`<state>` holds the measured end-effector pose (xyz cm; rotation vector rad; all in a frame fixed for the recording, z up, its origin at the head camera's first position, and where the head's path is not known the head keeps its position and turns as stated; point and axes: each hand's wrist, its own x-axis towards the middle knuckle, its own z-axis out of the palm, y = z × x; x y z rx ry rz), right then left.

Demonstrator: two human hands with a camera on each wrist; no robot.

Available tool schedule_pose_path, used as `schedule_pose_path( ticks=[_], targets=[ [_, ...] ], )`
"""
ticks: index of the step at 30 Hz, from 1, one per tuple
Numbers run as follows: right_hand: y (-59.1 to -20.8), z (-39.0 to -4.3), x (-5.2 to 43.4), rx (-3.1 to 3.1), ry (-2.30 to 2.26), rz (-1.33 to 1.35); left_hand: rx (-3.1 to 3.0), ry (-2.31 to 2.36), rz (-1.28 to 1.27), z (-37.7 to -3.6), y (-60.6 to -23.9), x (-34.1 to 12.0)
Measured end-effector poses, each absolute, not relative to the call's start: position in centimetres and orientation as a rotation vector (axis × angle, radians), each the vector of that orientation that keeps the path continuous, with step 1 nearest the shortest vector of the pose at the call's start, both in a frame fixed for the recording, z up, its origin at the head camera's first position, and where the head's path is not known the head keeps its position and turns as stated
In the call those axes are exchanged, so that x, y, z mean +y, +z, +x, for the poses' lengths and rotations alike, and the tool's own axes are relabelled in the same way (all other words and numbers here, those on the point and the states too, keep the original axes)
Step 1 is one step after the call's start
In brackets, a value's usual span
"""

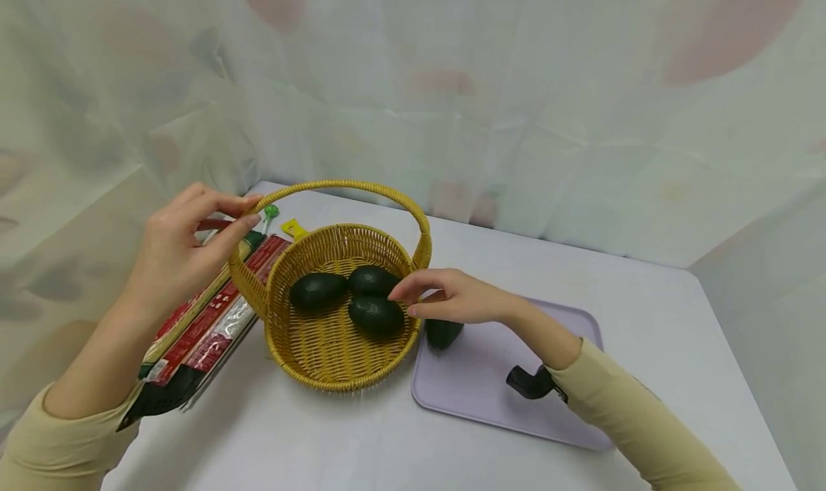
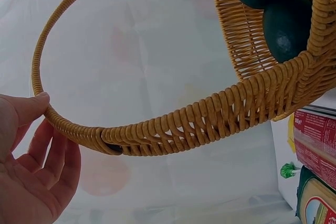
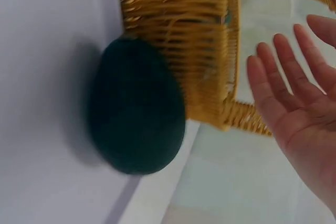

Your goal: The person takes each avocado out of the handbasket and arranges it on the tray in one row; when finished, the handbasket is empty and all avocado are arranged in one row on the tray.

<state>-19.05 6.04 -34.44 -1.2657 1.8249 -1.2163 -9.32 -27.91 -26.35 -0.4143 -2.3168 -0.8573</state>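
A yellow wicker basket (image 1: 335, 382) with an arched handle (image 1: 348, 185) stands on the white table and holds three dark green avocados (image 1: 376, 314). My left hand (image 1: 181, 247) reaches the handle's left end. In the left wrist view its thumb (image 2: 37, 103) touches the handle (image 2: 157, 135) while the fingers lie straight below it. My right hand (image 1: 452, 297) hovers over the basket's right rim, fingers relaxed and holding nothing. Just under it another avocado (image 1: 444, 333) lies on a lilac tray (image 1: 490, 398), against the basket wall (image 3: 178, 30). The right wrist view shows that avocado (image 3: 136, 108) and the open palm (image 3: 299, 108).
Red and green food packets (image 1: 200, 326) lie left of the basket, partly under my left forearm. A green-topped stick (image 1: 271, 211) and a yellow clip (image 1: 294, 228) sit behind them. A black object (image 1: 529, 382) rests on the tray by my right sleeve. A pale curtain surrounds the table.
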Motion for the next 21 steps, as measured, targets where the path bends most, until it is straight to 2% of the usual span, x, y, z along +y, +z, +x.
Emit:
schedule_pose_path(
  ticks=[6, 13, 21],
  targets=[
    [-33.4, -18.8, 3.5, 1.987, -0.969, -1.324, -2.317, -0.857, -0.415, -9.4, -26.4, -28.0],
    [-32.3, -18.9, 0.8, 2.106, -0.676, -1.274, -2.316, -0.855, -0.427, -9.4, -26.4, -28.0],
    [-32.7, -19.3, -0.6, 2.18, -0.475, -1.233, -2.314, -0.856, -0.436, -9.4, -26.3, -28.0]
  ],
)
